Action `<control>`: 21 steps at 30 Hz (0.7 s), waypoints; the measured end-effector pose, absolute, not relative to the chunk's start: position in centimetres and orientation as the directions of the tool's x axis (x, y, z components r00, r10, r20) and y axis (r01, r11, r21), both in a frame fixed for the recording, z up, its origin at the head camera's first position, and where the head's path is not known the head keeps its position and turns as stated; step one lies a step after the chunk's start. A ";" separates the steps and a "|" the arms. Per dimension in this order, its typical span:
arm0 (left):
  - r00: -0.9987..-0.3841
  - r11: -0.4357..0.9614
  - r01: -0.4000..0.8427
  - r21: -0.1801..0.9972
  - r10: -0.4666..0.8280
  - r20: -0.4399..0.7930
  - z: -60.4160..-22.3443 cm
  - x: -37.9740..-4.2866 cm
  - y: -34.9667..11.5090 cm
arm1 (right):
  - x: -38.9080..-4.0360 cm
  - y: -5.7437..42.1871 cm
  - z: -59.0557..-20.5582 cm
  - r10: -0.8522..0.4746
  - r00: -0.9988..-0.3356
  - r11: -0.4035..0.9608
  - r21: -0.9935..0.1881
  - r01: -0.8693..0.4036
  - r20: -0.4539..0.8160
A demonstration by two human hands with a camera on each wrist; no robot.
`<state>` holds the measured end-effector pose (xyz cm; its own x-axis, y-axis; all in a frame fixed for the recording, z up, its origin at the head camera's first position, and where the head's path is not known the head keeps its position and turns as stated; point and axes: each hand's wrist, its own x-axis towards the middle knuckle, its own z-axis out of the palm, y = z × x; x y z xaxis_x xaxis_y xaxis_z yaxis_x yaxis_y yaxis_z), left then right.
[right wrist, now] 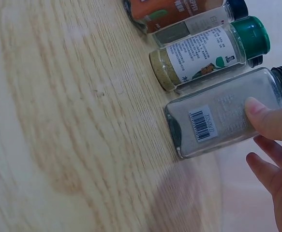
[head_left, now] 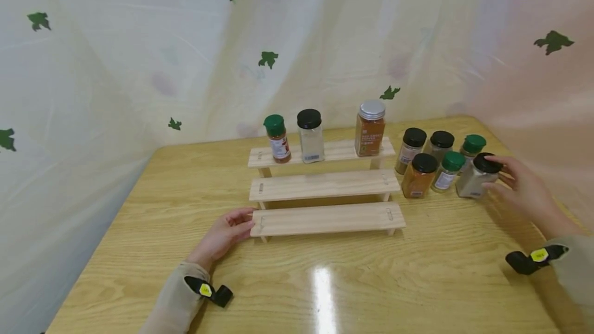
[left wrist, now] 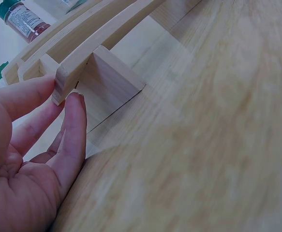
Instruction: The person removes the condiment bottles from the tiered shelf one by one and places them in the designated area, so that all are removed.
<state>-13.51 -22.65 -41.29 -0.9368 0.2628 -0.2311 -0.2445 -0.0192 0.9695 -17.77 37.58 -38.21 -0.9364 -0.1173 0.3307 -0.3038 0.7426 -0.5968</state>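
Note:
My left hand [head_left: 226,233] pinches the left end of the lowest board of a three-step wooden spice rack [head_left: 325,219], its thumb and fingertips at the board's end in the left wrist view. Far to the right, my right hand [head_left: 524,189] is on a square glass spice jar [right wrist: 223,113] with a black lid and grey-beige contents. Its thumb presses the jar's side, and in the head view a finger reaches across the lid. The jar stands upright at the front right of a group of jars. On the rack's top step stand a green-lidded jar [head_left: 279,140], a black-lidded jar [head_left: 311,138] and a silver-lidded jar [head_left: 370,130].
Beside the rack's right end stand several other jars, among them an orange-filled jar [head_left: 417,179] and a green-lidded jar with a white label [head_left: 446,175]. A pale leaf-print curtain [head_left: 209,66] hangs behind the wooden table [head_left: 371,282].

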 end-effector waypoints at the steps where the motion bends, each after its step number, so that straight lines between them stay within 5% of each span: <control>1: -0.937 -0.025 -0.243 0.970 0.264 -0.228 -41.3 -13.5 -22.7 | -17.9 37.6 -38.1 -0.119 -0.938 0.748 -0.593 -0.300 0.325; 21: -0.940 -0.050 -0.231 0.972 0.269 -0.209 -41.7 -13.6 -22.7 | -19.0 37.8 -37.3 -0.150 -0.946 0.799 -0.528 -0.286 0.287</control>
<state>-13.58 -22.74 -41.69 -0.9401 0.2690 -0.2093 -0.2308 -0.0504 0.9717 -19.05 37.82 -37.29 -0.9463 -0.1496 0.2868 -0.2865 0.7992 -0.5284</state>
